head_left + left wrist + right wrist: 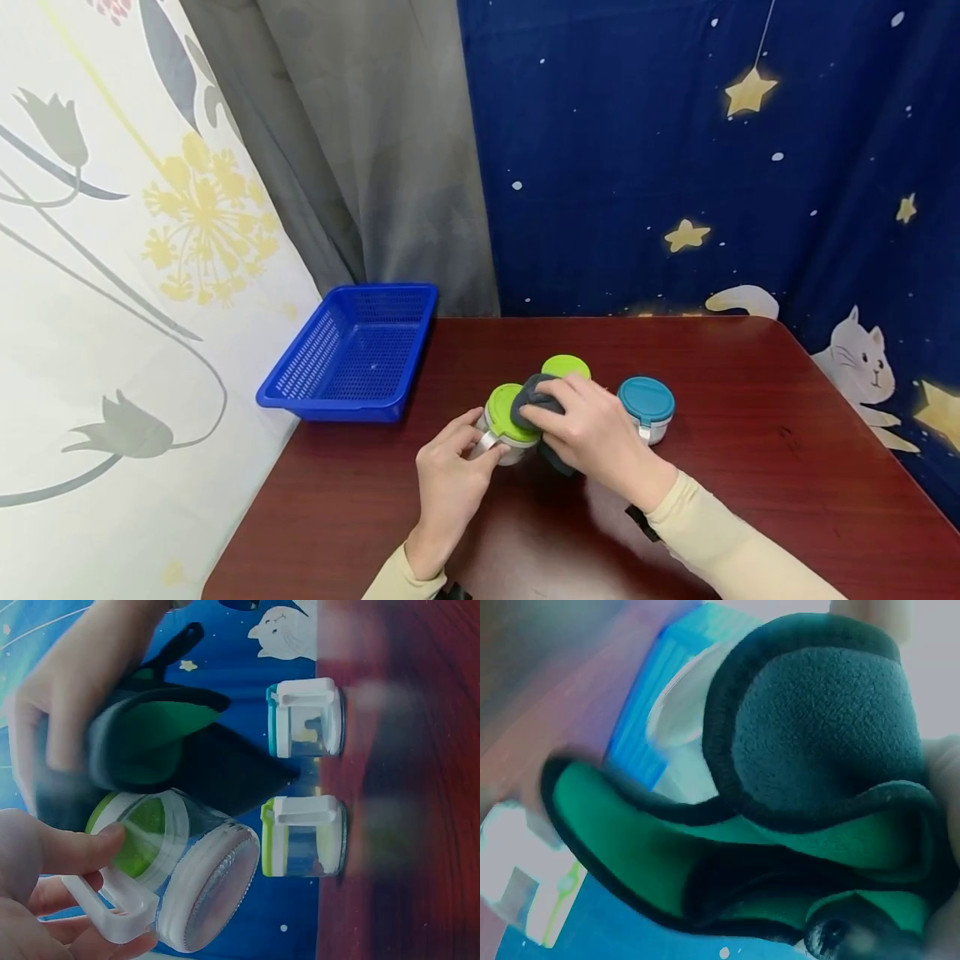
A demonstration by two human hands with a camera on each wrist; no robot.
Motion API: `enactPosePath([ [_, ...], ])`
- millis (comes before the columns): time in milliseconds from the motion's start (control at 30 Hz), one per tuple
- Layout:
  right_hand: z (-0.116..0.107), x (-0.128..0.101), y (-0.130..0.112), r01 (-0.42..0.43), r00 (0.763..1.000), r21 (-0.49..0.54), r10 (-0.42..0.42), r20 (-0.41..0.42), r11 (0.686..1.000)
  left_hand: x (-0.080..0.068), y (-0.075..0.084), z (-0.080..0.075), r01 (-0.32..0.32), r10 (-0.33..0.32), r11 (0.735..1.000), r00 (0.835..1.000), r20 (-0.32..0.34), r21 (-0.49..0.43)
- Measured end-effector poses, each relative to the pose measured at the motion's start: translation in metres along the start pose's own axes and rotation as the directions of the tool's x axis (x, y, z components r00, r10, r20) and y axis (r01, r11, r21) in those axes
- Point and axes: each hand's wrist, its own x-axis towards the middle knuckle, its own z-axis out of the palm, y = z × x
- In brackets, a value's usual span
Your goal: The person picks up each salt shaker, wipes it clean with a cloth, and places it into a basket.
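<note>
My left hand point(453, 475) grips a clear jar with a lime-green lid point(501, 407) by its white handle. In the left wrist view the jar point(210, 889) is tilted, its base raised off the table. My right hand point(596, 433) holds a folded dark grey cloth point(534, 402) against the lid. The cloth point(817, 727) has black edging and a green underside in the right wrist view. Part of the lid is hidden beneath it. Just behind stands a second lime-lidded jar point(566, 365), partly covered by my right hand. A teal-lidded jar point(647, 400) stands right of that hand.
A blue perforated basket point(400, 408) sits at the back left of the dark red table point(765, 475). Behind the table hang a grey curtain point(420, 167) and a navy star-patterned curtain point(615, 167). A white floral-patterned sheet point(97, 292) borders the left side.
</note>
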Motion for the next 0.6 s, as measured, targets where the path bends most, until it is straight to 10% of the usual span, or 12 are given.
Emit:
enactPosePath([
  [600, 0.004, 0.0, -0.001, -0.048, 0.999, -0.038, 0.049, 0.017, 0.998, -0.005, -0.003, -0.002, -0.014, 0.014, 1.0, 1.0, -0.01, 0.012],
])
